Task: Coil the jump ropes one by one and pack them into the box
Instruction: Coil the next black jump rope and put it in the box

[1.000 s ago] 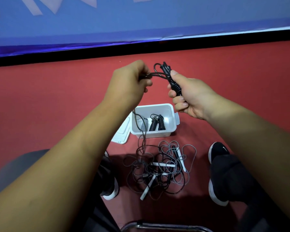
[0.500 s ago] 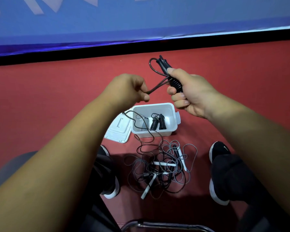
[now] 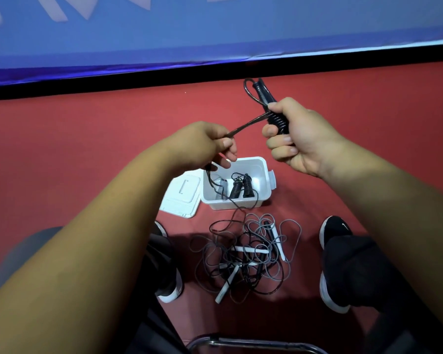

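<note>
Box: white, open, on the red floor. All places below are taken from it.

- Lid: laid flat on the floor, touching the box's left side.
- Inside the box: one black rope already coiled, its two handles standing side by side near the middle. A paler item is seen at the left wall; too unclear to tell.
- Right hand: raised above and beyond the box, to its right. It is clenched round the black handles of a rope. Turns of cord are wound round these handles, and a small loop stands out above the fist.
- Left hand: held above the box's far left corner. The cord is pinched between thumb and fingers and is drawn taut from there up to the handles.
- Below the left hand the same cord is dropped through the box's left part and over its near wall onto the floor.
- Pile: loose grey and black cords with white handles, tangled on the floor just nearer than the box. The hanging cord is lost in it.
- Two black shoes are placed either side of the pile: one left, one right.
- A blue banner is seen well beyond the box.
</note>
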Motion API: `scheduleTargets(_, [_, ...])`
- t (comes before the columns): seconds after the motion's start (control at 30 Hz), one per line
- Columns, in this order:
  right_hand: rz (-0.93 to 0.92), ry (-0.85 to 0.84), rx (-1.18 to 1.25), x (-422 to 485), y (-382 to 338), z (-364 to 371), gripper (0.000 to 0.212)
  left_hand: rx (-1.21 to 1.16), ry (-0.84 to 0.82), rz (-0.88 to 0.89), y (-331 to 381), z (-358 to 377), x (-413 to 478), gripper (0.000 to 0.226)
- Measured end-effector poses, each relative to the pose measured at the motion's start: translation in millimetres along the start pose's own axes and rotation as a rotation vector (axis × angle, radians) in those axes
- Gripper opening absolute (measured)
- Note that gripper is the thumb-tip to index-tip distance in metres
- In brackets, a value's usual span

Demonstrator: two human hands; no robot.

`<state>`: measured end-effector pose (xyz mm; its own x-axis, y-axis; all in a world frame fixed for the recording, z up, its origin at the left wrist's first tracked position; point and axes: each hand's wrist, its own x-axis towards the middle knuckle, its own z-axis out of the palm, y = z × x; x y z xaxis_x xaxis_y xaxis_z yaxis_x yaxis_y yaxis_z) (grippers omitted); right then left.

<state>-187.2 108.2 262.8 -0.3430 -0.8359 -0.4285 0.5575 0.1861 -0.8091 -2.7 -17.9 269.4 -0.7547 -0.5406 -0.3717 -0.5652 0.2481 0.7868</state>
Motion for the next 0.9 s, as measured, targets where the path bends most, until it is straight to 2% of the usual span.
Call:
scheduleTargets(0.13, [0.011, 0.009, 0.004, -1, -1, -2, 0.019, 0.057, -0.086, 0.054, -4, -5, -1, 0.02])
scheduleTargets(0.37, [0.146, -0.24, -0.065, -11, 4, 7, 0.023, 0.31, 0.077, -0.019, -10, 1, 2, 0.014])
scheduleTargets(0.47, [0.208, -0.376, -0.128, -16, 4, 9, 0.025, 0.206, 0.18, -0.054, -9, 2, 3, 0.025])
scheduleTargets(0.57, [0.29, -0.51, -0.193, -22, 4, 7, 0.023, 0.045, 0.214, 0.002, -3, -1, 5, 0.021])
scheduleTargets(0.73, [0.448, -0.723, -0.329, -28, 8, -1, 0.056, 0.004, 0.103, 0.206, -1, -4, 0, 0.013])
scheduleTargets(0.8, [0.491, -0.734, -0.396, -28, 13, -1, 0.059, -0.027, 0.108, 0.22, 2, -2, 0, 0.008])
scheduleTargets(0.9, [0.499, -0.652, -0.53, -26, 23, 0, 0.051, -0.105, 0.108, 0.225, 7, 1, 0, 0.004])
